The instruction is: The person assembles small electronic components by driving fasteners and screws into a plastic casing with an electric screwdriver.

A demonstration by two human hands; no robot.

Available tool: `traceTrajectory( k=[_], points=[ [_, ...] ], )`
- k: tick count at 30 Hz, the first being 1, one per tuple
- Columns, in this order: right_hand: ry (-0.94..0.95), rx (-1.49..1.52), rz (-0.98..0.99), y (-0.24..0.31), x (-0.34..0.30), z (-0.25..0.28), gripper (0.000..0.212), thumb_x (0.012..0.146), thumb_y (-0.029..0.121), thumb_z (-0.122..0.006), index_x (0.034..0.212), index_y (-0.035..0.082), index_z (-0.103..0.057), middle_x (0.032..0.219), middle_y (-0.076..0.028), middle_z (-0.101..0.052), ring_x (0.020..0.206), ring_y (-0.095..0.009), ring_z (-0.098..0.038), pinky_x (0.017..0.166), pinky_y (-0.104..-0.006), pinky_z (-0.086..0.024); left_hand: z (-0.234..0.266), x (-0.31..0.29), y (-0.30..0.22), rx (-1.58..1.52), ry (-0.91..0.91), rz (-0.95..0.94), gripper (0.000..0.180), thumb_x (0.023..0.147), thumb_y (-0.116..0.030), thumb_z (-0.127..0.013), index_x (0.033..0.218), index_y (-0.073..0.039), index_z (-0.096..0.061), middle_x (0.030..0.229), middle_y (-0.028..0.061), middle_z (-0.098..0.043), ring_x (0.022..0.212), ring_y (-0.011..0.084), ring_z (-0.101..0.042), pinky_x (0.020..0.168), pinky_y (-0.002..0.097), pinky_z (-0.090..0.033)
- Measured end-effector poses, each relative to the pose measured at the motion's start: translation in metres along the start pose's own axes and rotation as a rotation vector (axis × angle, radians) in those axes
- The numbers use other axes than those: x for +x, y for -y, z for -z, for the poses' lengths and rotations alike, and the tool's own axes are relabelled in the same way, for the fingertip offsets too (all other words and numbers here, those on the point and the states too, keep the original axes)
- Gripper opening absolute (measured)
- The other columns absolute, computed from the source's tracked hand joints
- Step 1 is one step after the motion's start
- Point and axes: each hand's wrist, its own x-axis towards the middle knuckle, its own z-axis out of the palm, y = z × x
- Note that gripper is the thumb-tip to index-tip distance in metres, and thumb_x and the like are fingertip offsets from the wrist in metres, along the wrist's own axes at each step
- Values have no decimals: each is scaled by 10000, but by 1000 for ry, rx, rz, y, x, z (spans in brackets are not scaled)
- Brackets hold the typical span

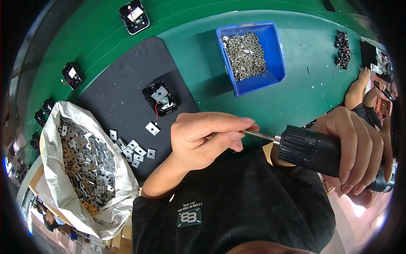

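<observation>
My right hand (359,148) is wrapped round a black electric screwdriver (311,148), held level and pointing left. Its thin metal bit (260,135) reaches the fingertips of my left hand (207,137). Those fingers are pinched together at the bit's tip; whatever they may hold there is hidden. To the left, on a black mat (127,80), sits an open black housing (160,98) with a circuit board, a metal plate and a red wire. One loose square metal plate (152,128) with a hole lies just below it.
A blue bin (275,55) of screws (244,57) stands beyond my hands. More plates (133,148) lie beside a white sack (50,156) full of them. Other black housings (134,17) sit along the green belt. Another person's hand (357,89) rests at far right, near small wired parts (343,50).
</observation>
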Motion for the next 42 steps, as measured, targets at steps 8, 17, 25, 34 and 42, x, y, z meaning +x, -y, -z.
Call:
traceTrajectory(
  k=[8, 17, 25, 34, 42],
  points=[
    [45, 31, -13, -12, -2, -1, 299, 803, 108, -751, 1058, 93, -595, 822, -64, -688, 717, -180, -689, 702, -307, -598, 5, -8, 4, 27, -26, -63, 160, 889, 19, -592, 1008, 111, -644, 835, 248, -679, 622, 235, -693, 613, 337, -594],
    [29, -12, -86, -9, -9, -6, 343, 792, 117, -759, 1082, 100, -576, 836, -57, -679, 742, -179, -684, 712, -304, -589, 14, -10, 3, 150, -37, -165, 164, 823, 75, -640, 984, 105, -650, 907, 259, -682, 686, 233, -708, 616, 294, -591],
    [-133, -103, -100, -33, -11, -19, 353, 726, 119, -815, 1004, 124, -597, 758, -4, -661, 660, -128, -658, 663, -250, -552, 30, -8, -3, 418, -77, -272, 361, 809, -28, -716, 1135, 65, -592, 997, 281, -663, 823, 278, -702, 713, 336, -572],
    [-192, -239, -218, -61, -14, -20, 392, 706, 174, -836, 1013, 130, -596, 687, 56, -609, 614, -72, -605, 658, -212, -484, 100, -29, -29, 1110, -88, -240, 1043, 507, -347, -875, 1384, -18, -416, 1342, 221, -505, 1204, 396, -493, 1002, 472, -352],
    [-78, -401, -299, -99, -25, -13, 469, 815, 287, -754, 1182, 144, -501, 784, 49, -561, 649, -82, -533, 657, -232, -419, 106, -23, -12, 1236, -106, 5, 852, 479, -185, -851, 1271, -97, -551, 1162, 67, -597, 1140, 281, -516, 977, 426, -337]
  ],
)
